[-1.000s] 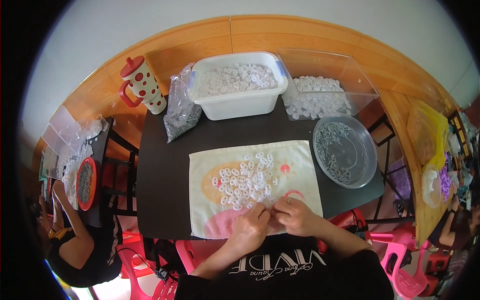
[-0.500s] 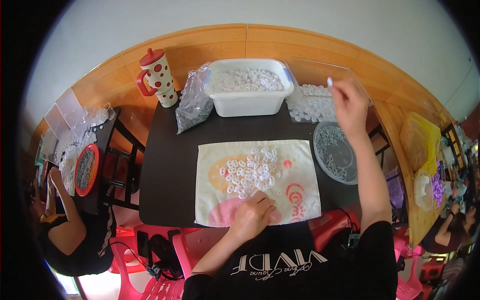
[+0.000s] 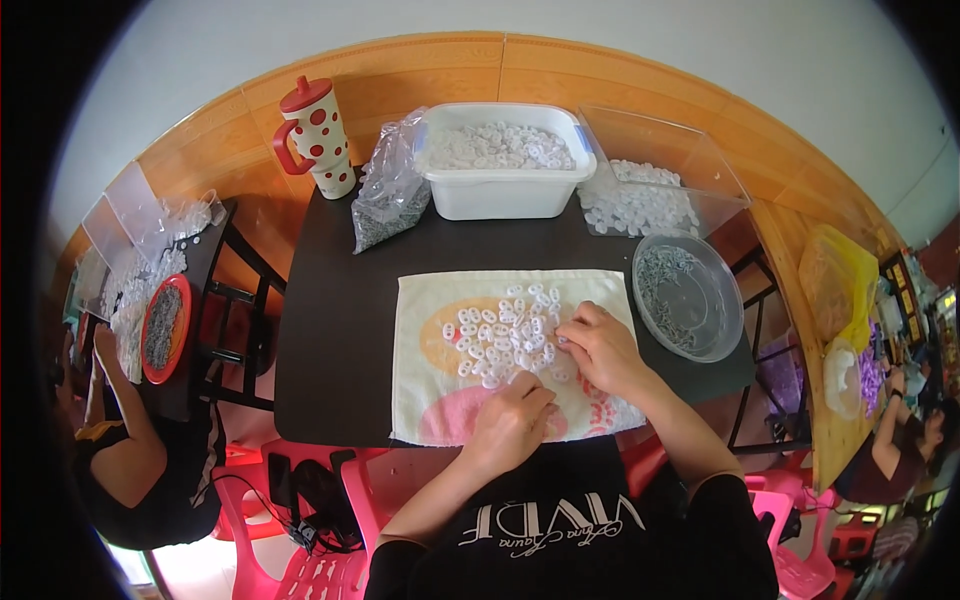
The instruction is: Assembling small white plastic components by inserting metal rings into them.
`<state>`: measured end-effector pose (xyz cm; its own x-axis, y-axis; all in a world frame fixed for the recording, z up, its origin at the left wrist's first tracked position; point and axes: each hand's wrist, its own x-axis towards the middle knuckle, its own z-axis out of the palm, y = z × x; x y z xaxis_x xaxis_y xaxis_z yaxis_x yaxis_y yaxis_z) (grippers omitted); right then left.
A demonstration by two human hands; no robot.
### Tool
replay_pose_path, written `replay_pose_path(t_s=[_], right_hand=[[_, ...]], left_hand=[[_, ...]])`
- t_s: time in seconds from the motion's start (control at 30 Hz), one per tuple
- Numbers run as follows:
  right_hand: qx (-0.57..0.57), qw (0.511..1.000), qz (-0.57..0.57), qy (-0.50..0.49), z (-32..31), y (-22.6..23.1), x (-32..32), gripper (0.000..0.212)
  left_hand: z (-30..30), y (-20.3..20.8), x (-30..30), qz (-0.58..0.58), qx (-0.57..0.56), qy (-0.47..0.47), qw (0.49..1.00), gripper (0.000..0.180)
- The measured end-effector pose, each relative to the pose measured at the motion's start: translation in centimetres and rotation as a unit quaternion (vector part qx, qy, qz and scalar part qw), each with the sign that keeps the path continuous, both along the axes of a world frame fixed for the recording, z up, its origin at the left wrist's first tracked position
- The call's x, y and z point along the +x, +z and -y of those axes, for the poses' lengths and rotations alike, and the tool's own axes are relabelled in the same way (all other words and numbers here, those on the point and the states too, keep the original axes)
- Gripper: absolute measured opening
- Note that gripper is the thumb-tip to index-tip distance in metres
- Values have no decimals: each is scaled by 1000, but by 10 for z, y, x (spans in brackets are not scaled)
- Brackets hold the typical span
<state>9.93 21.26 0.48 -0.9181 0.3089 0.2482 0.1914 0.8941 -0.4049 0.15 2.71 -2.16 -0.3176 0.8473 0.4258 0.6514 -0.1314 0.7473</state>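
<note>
- The dark counter (image 3: 330,330) is the biggest thing, and it holds up all the things told below.
- A pale cloth (image 3: 412,390) with orange and pink shapes lies flat at the near side of the counter.
- A white tub (image 3: 505,197) stands at the back, with lots of white bits (image 3: 500,148) in it.
- A clear box (image 3: 715,185) is just right of the tub, with a pile of white lumps (image 3: 640,205) in it.
- A round clear bowl (image 3: 712,300) sits just right of the cloth, with thin grey bits (image 3: 662,285) mostly along its left side.
- A see-through bag (image 3: 390,205) slumps just left of the tub (something grey is at the bottom).
- A tall spotty cup (image 3: 322,140) stands upright at the back left.
- The right hand (image 3: 602,348) is palm down over the cloth, its arm bent and slanting in. Its fingers curl, tips close together at the pile's right edge; I cannot tell if they pinch anything.
- The left hand (image 3: 513,415) is lower, just below the pile. Its fingers fold in near the thumb, and what it has inside is hidden.
- The white ovals (image 3: 500,335) are smallest, heaped on the cloth's middle.
</note>
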Motion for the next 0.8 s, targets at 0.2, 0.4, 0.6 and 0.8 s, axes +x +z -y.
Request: replay_pose_path(t_s=[0.2, 0.4, 0.6, 0.8], right_hand=[[-24, 999, -22, -8, -7, -7, 3, 15], [-39, 999, 11, -19, -5, -2, 2, 11], [-84, 996, 16, -18, -16, -2, -3, 10], [-92, 995, 34, 16, -30, -7, -14, 11]], left_hand=[[-3, -3, -2, 18, 31, 4, 999, 15], [-6, 1, -2, 63, 14, 0, 998, 15], [-7, 6, 1, 84, -8, 23, 996, 11], [-12, 16, -1, 80, -6, 63, 995, 12]])
